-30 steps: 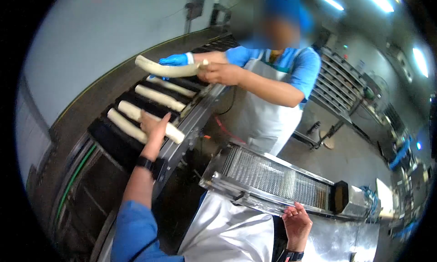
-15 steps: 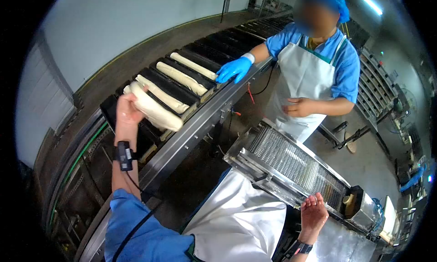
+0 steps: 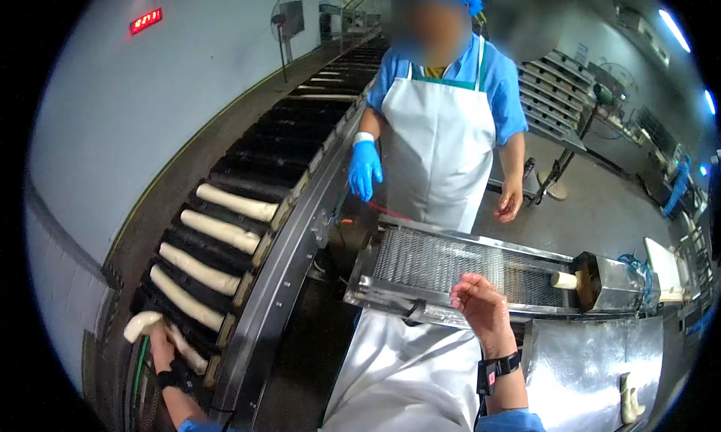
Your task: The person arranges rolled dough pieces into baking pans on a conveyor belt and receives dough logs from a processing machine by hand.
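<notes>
At the near end of the pan line, my left hand (image 3: pixel 159 340) is closed on a pale dough roll (image 3: pixel 141 325). More dough shows on the other side of the hand; I cannot tell whether it belongs to the same piece. Beside it, several dough rolls (image 3: pixel 186 298) lie one to a pan in the black pans (image 3: pixel 274 141). My right hand (image 3: pixel 484 312) is held over the near edge of the metal mesh belt (image 3: pixel 451 263), fingers loosely curled and apart, with nothing in them. Another dough piece (image 3: pixel 563 280) sits at the machine outlet on the belt's right end.
Across the mesh belt stands a co-worker (image 3: pixel 443 131) in a white apron, one hand in a blue glove (image 3: pixel 365 169). A steel rail (image 3: pixel 274 304) edges the pan line. On the steel table (image 3: pixel 593 364) at right lie small dough pieces (image 3: pixel 629 400).
The view has turned to the right. My left hand has carried the dough roll to the near end of the pans. My right hand has risen to the belt. The co-worker's gloved hand has left the pans.
</notes>
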